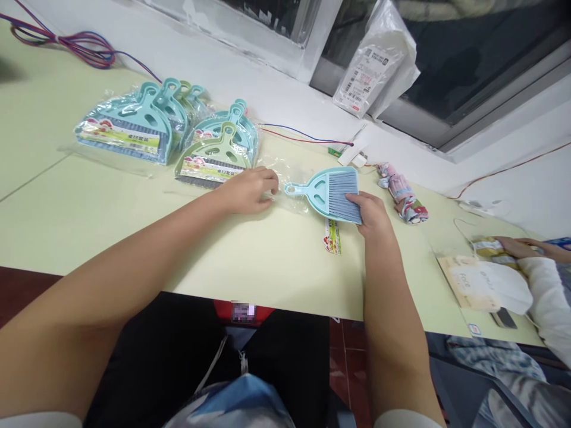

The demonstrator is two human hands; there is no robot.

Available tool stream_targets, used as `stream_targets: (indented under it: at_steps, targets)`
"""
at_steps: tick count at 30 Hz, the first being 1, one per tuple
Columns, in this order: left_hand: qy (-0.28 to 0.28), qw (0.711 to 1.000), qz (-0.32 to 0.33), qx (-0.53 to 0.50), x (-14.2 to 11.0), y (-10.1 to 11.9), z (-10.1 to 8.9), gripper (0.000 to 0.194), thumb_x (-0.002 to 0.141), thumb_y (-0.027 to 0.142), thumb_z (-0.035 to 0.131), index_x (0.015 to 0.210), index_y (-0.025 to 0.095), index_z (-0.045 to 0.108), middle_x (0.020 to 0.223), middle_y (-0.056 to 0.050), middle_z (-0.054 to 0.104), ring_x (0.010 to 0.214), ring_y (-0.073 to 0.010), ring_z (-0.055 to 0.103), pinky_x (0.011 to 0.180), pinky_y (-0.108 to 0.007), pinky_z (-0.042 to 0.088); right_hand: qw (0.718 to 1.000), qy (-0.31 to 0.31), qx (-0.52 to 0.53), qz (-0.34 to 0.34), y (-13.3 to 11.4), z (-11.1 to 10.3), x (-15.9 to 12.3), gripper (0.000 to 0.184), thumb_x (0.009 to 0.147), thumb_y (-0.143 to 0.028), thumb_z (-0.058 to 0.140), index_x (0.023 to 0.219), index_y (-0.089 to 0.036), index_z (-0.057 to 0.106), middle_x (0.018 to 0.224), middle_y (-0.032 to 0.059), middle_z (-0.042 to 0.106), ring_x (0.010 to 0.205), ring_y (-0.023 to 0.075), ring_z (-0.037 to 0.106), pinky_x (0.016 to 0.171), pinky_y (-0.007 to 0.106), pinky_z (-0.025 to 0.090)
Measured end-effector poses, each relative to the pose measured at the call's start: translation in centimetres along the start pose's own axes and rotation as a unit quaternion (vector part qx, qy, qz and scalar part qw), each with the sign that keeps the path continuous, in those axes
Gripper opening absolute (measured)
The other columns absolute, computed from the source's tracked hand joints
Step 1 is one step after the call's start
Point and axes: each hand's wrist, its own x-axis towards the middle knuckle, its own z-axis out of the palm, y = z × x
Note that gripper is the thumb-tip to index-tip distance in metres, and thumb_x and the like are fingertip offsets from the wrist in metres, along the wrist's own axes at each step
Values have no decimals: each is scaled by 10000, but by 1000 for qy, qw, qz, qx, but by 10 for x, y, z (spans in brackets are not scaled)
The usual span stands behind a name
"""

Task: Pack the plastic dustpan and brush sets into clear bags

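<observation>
My right hand [373, 215] grips the wide end of a light blue dustpan [316, 178] with a grey-bristled brush [342, 193] nested in it. The dustpan's handle points left, toward my left hand [253, 191]. The curled fingers of that hand pinch a clear plastic bag [289, 199], which lies crumpled around the handle end. A printed label card [332, 236] rests on the table just below the dustpan. Left of my left hand sits a green dustpan set [218, 156] in clear wrapping, leaning with bagged blue sets [134, 122].
The pale yellow table [285, 261] runs along a wall and window. Coiled cable [84, 47] lies at the far left. A plastic packet [370, 65] hangs by the window. A patterned cloth bundle [404, 193] lies at right, near a face-tissue pack [482, 282] and another person's hands [520, 245].
</observation>
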Motion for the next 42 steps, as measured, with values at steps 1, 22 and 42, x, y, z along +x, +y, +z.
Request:
stream_targets:
  at_steps: [1, 22, 42]
  targets:
    - [11, 1000, -6, -23, 0, 2, 0, 271, 885, 319, 614, 1114, 200, 695, 1322, -126, 646, 1254, -303, 597, 1085, -456, 469, 1000, -6, -4, 2, -1, -1, 0, 165, 654, -137, 775, 818, -154, 775, 816, 52, 790, 693, 206, 740, 625, 314, 653]
    - [200, 788, -332, -479, 17, 8, 3, 698, 884, 205, 685, 1516, 269, 397, 1341, -168, 683, 1067, -264, 741, 905, -465, 616, 991, -81, 52, -91, 7, -1, 7, 324, 659, -251, 864, 961, -197, 759, 964, 36, 808, 901, 230, 770, 883, 380, 637]
    - [221, 793, -337, -457, 20, 17, 13, 353, 1031, 431, 531, 1311, 222, 580, 1259, -147, 723, 991, -237, 717, 848, -431, 610, 980, -165, 85, -66, 9, 39, -36, 403, 659, -344, 939, 978, -233, 718, 987, 33, 808, 950, 250, 770, 915, 436, 640]
